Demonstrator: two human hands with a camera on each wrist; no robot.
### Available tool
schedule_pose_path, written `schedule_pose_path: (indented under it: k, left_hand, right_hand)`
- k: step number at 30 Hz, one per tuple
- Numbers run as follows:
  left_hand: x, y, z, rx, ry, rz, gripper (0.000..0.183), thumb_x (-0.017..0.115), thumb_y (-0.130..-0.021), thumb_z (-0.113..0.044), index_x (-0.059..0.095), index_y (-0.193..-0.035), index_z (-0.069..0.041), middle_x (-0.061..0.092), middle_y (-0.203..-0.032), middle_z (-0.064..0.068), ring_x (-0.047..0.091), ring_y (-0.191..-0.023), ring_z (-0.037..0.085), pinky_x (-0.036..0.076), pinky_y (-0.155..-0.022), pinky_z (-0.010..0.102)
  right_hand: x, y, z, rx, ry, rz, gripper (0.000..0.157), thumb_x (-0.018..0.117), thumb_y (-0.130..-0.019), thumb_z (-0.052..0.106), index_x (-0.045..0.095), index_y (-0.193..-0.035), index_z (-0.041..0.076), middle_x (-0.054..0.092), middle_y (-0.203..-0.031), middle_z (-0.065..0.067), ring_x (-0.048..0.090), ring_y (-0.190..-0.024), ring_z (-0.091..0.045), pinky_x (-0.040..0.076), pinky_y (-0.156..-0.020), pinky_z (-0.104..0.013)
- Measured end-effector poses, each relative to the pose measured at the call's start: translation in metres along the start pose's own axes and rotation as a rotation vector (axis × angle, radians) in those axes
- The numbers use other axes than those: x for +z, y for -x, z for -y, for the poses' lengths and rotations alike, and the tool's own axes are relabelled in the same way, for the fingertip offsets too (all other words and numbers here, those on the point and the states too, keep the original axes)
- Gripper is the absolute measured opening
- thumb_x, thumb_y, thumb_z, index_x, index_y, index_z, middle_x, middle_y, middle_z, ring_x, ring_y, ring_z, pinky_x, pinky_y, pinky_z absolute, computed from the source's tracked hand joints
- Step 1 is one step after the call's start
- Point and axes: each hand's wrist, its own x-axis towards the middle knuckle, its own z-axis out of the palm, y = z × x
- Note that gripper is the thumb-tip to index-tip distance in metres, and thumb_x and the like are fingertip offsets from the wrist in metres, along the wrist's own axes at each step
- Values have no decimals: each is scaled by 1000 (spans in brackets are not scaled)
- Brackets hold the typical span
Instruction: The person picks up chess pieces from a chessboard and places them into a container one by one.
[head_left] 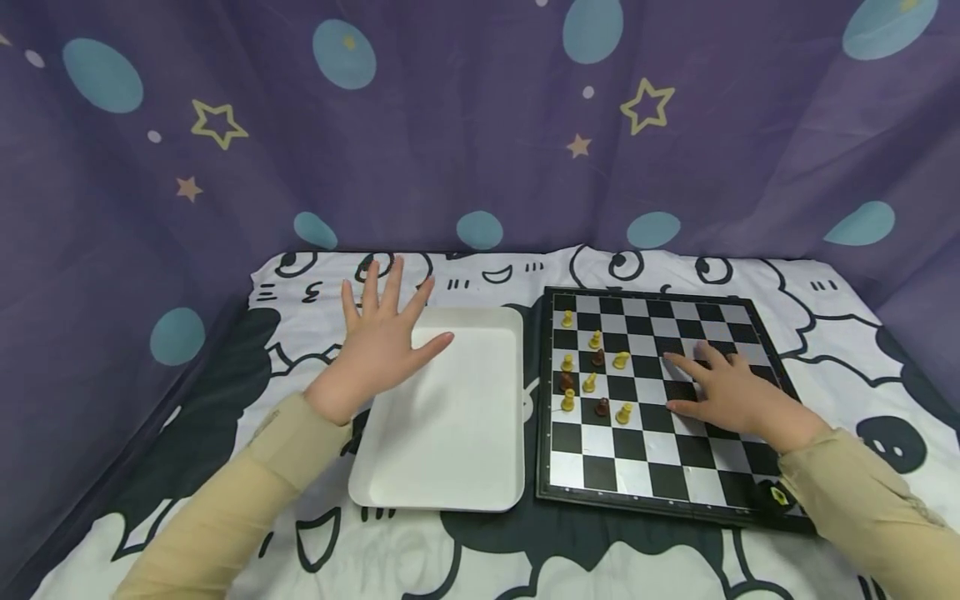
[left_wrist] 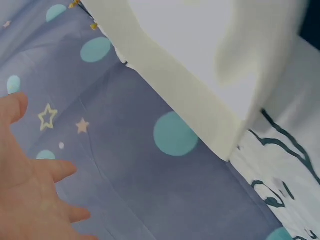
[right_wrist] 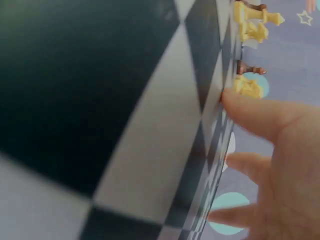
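My left hand (head_left: 378, 346), fingers spread wide, is over the upper left edge of a white tray (head_left: 450, 417) and holds nothing. In the left wrist view that hand (left_wrist: 30, 175) appears beside the tray's pale wall (left_wrist: 185, 85). My right hand (head_left: 738, 392) is over the right half of a black-and-white chessboard (head_left: 660, 450), its fingertips at or just above the squares. No piece is in its fingers. Several yellow chess pieces (head_left: 568, 400) and three brown ones (head_left: 602, 407) stand on the board's left side. The right wrist view shows the thumb (right_wrist: 255, 110) close to the board's surface.
A small black object with a yellow-green mark (head_left: 778, 496) lies at the board's lower right corner, beside the right sleeve. Underneath is a white and dark cartoon-print cloth (head_left: 397, 558). A purple curtain (head_left: 450, 125) with stars and spots hangs behind.
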Motion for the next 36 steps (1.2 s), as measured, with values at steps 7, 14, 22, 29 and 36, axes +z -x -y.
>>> schedule_pose_path:
  k: [7, 14, 22, 29, 36]
  left_hand:
    - [-3, -14, -14, 67, 13, 36, 75, 50, -91, -55, 25, -151, -18, 0, -157, 20, -6, -143, 43, -2, -111, 64]
    - [-4, -37, -30, 161, 126, 119, 75, 62, -88, -43, 30, -149, -13, 18, -153, 24, 15, -141, 42, 22, -111, 59]
    - [-1, -71, -52, 264, 310, 276, 73, 69, -87, -29, 33, -147, -11, 35, -150, 13, 31, -138, 33, 28, -113, 44]
    - [14, -100, -69, 283, 497, 392, 65, 70, -86, -24, 40, -143, -14, 49, -139, 8, 50, -125, 24, 45, -99, 32]
    - [28, -120, -83, 274, 533, 450, 61, 71, -85, -18, 45, -140, -13, 54, -131, 9, 53, -118, 22, 47, -93, 27]
  right_hand:
    - [-3, -2, 0, -76, -16, 21, 82, 62, -79, 63, 45, -139, 9, 28, -139, -42, 28, -117, -70, 32, -85, -76]
    - [-4, -4, 0, -93, -4, 7, 82, 62, -79, 62, 45, -139, 9, 30, -137, -41, 31, -115, -69, 34, -84, -75]
    - [-3, -4, -3, -86, 5, 12, 83, 63, -78, 63, 45, -139, 10, 33, -135, -38, 34, -114, -67, 36, -84, -73]
    - [-6, -3, -6, -73, -12, 24, 87, 61, -75, 68, 44, -140, 13, 32, -136, -35, 34, -113, -66, 39, -79, -71]
    - [-5, -6, -5, -87, 3, 25, 90, 58, -74, 73, 44, -140, 14, 33, -135, -35, 35, -111, -68, 39, -79, -73]
